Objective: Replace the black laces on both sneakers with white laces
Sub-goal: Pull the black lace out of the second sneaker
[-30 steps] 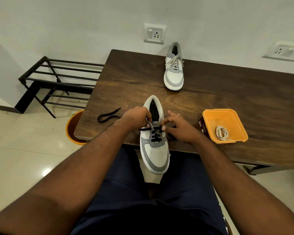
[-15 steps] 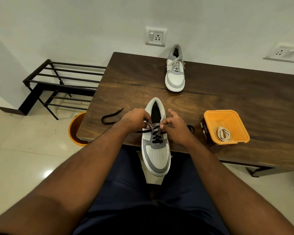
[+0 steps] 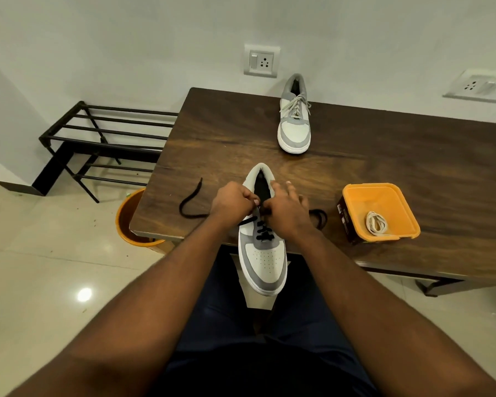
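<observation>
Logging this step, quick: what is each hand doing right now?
Left hand: pinching the black lace on the near sneaker.
Right hand: pinching the same lace, other fingers loose.

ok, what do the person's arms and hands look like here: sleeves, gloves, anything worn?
Both forearms are bare up to the frame's bottom edge: no sleeves in view. The left hand and right hand wear no gloves, and no rings, watch or bands show on them or the wrists. Dark navy trousers cover the lap below.

- Both hands sit farther up the near sneaker [image 3: 262,253], toward its collar.
- The left hand [image 3: 232,203] and right hand [image 3: 285,209] meet over the tongue, pinching the black lace [image 3: 262,229] there.
- Fewer crossings remain above the toe.
</observation>
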The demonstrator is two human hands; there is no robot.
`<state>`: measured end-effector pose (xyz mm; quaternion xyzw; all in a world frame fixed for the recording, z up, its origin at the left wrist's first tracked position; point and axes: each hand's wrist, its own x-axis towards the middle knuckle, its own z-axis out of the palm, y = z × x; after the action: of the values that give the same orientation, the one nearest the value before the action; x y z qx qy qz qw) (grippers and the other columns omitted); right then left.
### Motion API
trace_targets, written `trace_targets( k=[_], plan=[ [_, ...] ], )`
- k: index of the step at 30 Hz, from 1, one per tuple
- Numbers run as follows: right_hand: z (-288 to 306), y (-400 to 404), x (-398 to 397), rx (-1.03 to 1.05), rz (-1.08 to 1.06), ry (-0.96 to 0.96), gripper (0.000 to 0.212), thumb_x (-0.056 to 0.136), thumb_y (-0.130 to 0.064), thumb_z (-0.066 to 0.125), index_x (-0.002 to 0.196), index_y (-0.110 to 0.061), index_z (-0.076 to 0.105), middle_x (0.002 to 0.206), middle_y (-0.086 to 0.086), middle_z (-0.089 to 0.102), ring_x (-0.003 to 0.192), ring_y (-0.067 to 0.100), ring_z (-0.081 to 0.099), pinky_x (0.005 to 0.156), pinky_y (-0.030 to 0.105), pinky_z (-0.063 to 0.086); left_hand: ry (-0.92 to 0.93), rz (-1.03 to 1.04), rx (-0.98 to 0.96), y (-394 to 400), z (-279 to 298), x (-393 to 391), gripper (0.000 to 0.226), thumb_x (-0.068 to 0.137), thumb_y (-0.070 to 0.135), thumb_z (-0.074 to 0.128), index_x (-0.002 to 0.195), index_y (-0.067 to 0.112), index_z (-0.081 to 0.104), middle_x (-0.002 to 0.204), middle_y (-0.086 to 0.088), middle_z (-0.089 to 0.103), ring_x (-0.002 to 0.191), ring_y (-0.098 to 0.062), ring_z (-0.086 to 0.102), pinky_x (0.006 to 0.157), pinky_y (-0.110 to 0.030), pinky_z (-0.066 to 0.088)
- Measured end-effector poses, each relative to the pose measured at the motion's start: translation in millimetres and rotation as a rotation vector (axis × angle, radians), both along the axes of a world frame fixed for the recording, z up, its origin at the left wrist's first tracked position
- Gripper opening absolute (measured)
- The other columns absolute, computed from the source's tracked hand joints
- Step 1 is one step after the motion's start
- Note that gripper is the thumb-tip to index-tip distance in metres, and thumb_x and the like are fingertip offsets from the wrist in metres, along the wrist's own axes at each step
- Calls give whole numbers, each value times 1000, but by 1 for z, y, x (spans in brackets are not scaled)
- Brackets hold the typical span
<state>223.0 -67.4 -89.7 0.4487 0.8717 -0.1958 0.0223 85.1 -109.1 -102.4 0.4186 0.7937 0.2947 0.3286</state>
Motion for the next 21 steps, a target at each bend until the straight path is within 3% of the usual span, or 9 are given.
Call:
trace_targets(
  k=[5, 7, 9, 11, 13, 15, 18, 21],
  plan=[
    [-7, -7, 14, 55, -133, 199, 13, 92, -23, 60, 95, -28, 71, 157, -5, 27, 146, 25, 15, 111, 54, 20, -47, 92, 64, -9, -3, 8, 16, 79, 17, 70, 71, 29, 74, 70, 15, 68, 74, -11, 68, 76, -33, 59],
    [-2, -3, 28, -6, -342, 394, 11, 90, -21, 62, 85, -29, 67, 154, -6, 31, 143, 23, 23, 110, 56, 24, -72, 113, 76, -9, -6, 5, 13, 78, 19, 70, 85, 28, 76, 83, 7, 72, 82, -15, 70, 80, -38, 59],
    [1, 4, 40, -63, -494, 589, 23, 88, -18, 64, 73, -35, 60, 150, -5, 36, 138, 22, 31, 109, 58, 29, -61, 140, 81, -12, -8, 5, 27, 78, 23, 70, 105, 23, 69, 100, -2, 71, 85, -19, 68, 80, -35, 56],
    [5, 5, 44, -84, -516, 641, 26, 86, -19, 67, 72, -39, 59, 149, -5, 37, 137, 21, 33, 108, 57, 32, -48, 167, 93, -16, -10, 12, 23, 80, 26, 68, 101, 23, 59, 97, -2, 68, 78, -17, 64, 68, -29, 49],
    [9, 2, 43, -64, -464, 544, 17, 86, -23, 69, 89, -40, 65, 153, -5, 32, 140, 22, 28, 110, 57, 30, -30, 185, 80, -20, -12, 21, 21, 80, 36, 68, 88, 23, 54, 87, 3, 66, 75, -14, 61, 63, -29, 47],
    [8, -2, 35, -21, -363, 395, 24, 87, -27, 68, 110, -36, 67, 158, -5, 24, 146, 24, 16, 113, 55, 22, 27, 176, 52, -24, -14, 27, 27, 81, 44, 69, 73, 23, 53, 74, 6, 62, 71, -14, 60, 60, -29, 44],
    [2, -8, 19, 69, -174, 205, 26, 92, -28, 62, 117, -35, 66, 160, -2, 17, 148, 27, 5, 115, 54, 15, 52, 165, 52, -25, -15, 28, 34, 84, 39, 67, 60, 18, 54, 62, 3, 58, 61, -17, 58, 52, -25, 37],
    [-5, -11, 6, 179, -62, 95, 23, 94, -27, 56, 113, -35, 67, 160, 1, 18, 148, 31, 5, 115, 55, 13, -2, 170, 63, -24, -12, 28, 34, 84, 26, 67, 58, 8, 57, 56, -4, 58, 53, -18, 53, 49, -25, 36]
  ],
)
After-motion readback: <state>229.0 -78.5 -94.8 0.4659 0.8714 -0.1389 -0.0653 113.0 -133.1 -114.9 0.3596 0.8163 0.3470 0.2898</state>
